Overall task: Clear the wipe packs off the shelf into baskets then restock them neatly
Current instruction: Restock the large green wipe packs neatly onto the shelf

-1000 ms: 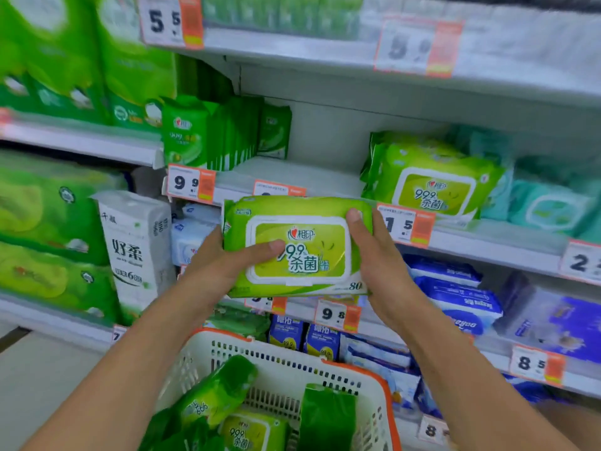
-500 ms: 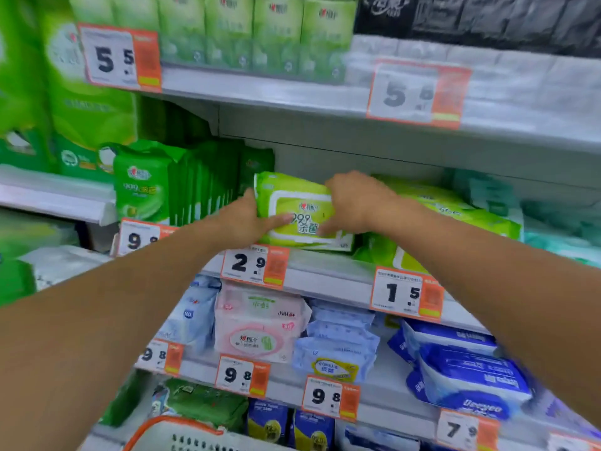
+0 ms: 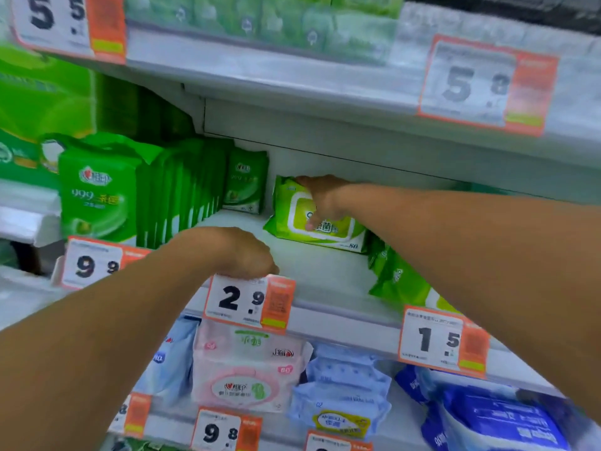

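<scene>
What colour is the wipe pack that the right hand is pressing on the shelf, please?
The wipe pack is lime green with a white-bordered label, seen in the head view.

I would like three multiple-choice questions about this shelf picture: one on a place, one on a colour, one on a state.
1. Where is the light green wipe pack with the white label?
A. on the white metal shelf
B. in a basket
C. on the floor

2. What colour is the side strip on the 2.9 price tag?
A. blue
B. orange
C. black

3. What is the right hand doing?
A. hanging free
B. holding a tag
C. touching the pack

Key: 1 A, the pack lies at the shelf's back. 2 B, the strip is orange. 3 C, its fingers rest on the label.
</scene>
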